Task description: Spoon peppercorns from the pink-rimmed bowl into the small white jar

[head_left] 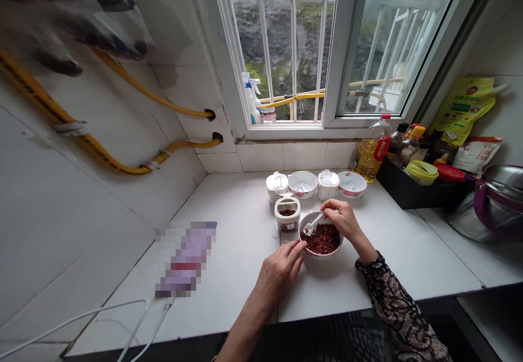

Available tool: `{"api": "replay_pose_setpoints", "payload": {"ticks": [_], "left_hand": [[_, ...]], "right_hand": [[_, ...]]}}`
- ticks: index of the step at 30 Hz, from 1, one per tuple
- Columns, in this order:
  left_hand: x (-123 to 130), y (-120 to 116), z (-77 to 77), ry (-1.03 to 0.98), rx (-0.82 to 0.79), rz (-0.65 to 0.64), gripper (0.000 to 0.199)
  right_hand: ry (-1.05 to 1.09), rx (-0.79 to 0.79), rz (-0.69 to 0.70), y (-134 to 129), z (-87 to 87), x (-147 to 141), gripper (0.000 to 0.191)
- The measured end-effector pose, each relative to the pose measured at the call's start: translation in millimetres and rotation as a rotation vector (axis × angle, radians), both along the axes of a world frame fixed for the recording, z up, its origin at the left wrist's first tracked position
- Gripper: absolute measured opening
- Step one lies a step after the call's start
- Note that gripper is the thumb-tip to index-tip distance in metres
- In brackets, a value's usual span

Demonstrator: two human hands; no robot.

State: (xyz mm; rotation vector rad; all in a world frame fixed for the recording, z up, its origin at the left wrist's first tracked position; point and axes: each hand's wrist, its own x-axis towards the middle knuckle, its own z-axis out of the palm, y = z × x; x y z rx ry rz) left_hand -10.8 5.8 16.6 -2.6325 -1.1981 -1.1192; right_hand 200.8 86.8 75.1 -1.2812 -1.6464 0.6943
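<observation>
A bowl [322, 254] with a pink rim stands on the counter, partly filled with dark red dried peppercorns [324, 239]. My left hand [281, 264] grips the bowl's near left rim with thumb and fingers. Pinched in my right hand [335, 218] is the handle of a small white spoon [311, 226], whose scoop end rests over the peppercorns. Just left of the bowl sits a clear jar [287, 221] with a white rim, holding some of the same dark red pieces. Whether its lid is raised is hard to make out.
Behind stand two white-lidded jars [328, 184] and two floral bowls [352, 184]. To the right are an oil bottle [371, 152], a black rack [402, 186] of seasonings and a metal pot [486, 209]. White cables [143, 318] and a blurred purple object [188, 258] lie left.
</observation>
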Motion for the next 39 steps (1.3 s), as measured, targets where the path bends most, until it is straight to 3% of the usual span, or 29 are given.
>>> {"api": "replay_pose_setpoints", "payload": {"ticks": [7, 16, 21, 30, 39], "left_hand": [[-0.2, 0.1, -1.2, -0.010, 0.003, -0.002, 0.039], [-0.2, -0.1, -0.7, -0.002, -0.001, 0.000, 0.040], [-0.4, 0.2, -0.5, -0.002, 0.005, -0.002, 0.036], [-0.3, 0.4, -1.0, 0.002, 0.013, -0.001, 0.035], [0.4, 0.4, -2.1, 0.002, 0.000, -0.001, 0.036]], "right_hand": [[-0.110, 0.099, 0.082, -3.3, -2.0, -8.3, 0.019], [0.235, -0.179, 0.088, -1.3, 0.3, -5.6, 0.012], [0.323, -0.221, 0.072, 1.4, -0.8, -5.7, 0.011], [0.140, -0.121, -0.052, 1.3, -2.1, -1.4, 0.015], [0.000, -0.034, -0.068, 0.9, -1.6, 0.3, 0.017]]}}
